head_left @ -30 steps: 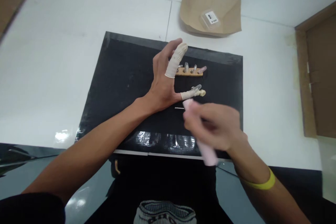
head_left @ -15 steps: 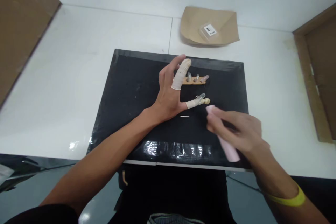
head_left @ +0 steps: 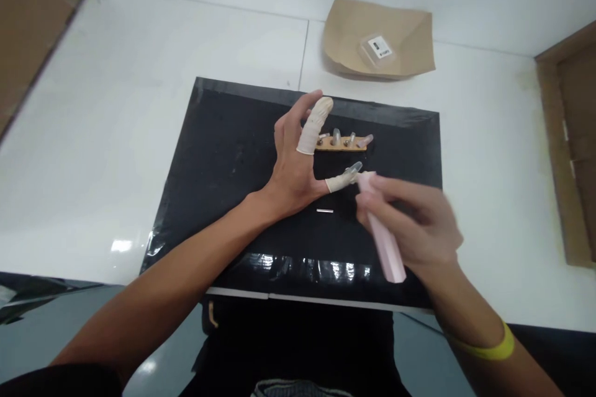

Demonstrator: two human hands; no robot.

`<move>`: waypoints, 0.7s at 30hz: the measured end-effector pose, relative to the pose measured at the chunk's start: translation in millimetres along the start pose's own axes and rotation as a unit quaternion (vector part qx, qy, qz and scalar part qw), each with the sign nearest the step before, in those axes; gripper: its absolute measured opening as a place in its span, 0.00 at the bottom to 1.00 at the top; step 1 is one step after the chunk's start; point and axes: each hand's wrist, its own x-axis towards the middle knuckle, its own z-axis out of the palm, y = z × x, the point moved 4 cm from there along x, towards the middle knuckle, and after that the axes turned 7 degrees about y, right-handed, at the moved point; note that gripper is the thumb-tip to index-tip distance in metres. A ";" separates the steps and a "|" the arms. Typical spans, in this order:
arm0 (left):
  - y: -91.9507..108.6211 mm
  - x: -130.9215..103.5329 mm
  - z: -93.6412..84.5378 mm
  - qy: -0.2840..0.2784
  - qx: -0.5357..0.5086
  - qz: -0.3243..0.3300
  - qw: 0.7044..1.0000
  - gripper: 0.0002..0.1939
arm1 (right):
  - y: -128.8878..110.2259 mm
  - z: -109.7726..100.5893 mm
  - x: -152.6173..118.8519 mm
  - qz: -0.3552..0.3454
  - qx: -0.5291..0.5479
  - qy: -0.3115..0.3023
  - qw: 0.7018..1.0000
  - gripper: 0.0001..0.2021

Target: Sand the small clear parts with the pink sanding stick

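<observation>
My left hand [head_left: 295, 164] is over the black mat [head_left: 223, 155], thumb and index finger spread apart, both in cream finger covers. A clear nail tip [head_left: 354, 167] lies on the covered thumb. Between its fingers and thumb my right hand [head_left: 405, 214] grips a pink bar [head_left: 387, 248], whose upper end is close to the left thumb's tip; whether they touch is unclear. Behind the thumb, a small tan strip [head_left: 344, 144] bears several nail tips. A thin pale stick [head_left: 325, 211] lies on the mat below the left thumb.
At the back of the white table [head_left: 116, 105], a brown paper sheet [head_left: 414, 43] holds a small clear box [head_left: 378, 49] with a white label. Cardboard panels [head_left: 28, 18] stand at the left and right sides. The table's front edge runs below the mat.
My right hand has moved left with the pink bar, bringing its upper end to the left thumb's tip. The whole view has shifted slightly. My left hand keeps nearly the same pose.
</observation>
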 end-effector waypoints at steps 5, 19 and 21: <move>-12.5 12.5 -20.3 -0.013 0.035 0.009 0.999 0.52 | 23.7 -19.0 15.0 -0.112 -0.082 0.156 0.978 0.16; -55.7 23.4 -39.7 -0.049 0.136 -0.019 0.989 0.52 | 40.2 -14.1 12.6 -0.165 -0.044 0.026 0.985 0.21; -53.1 24.0 -38.8 -0.051 0.146 -0.012 0.988 0.52 | 42.1 -13.1 13.2 -0.151 -0.035 0.024 0.988 0.19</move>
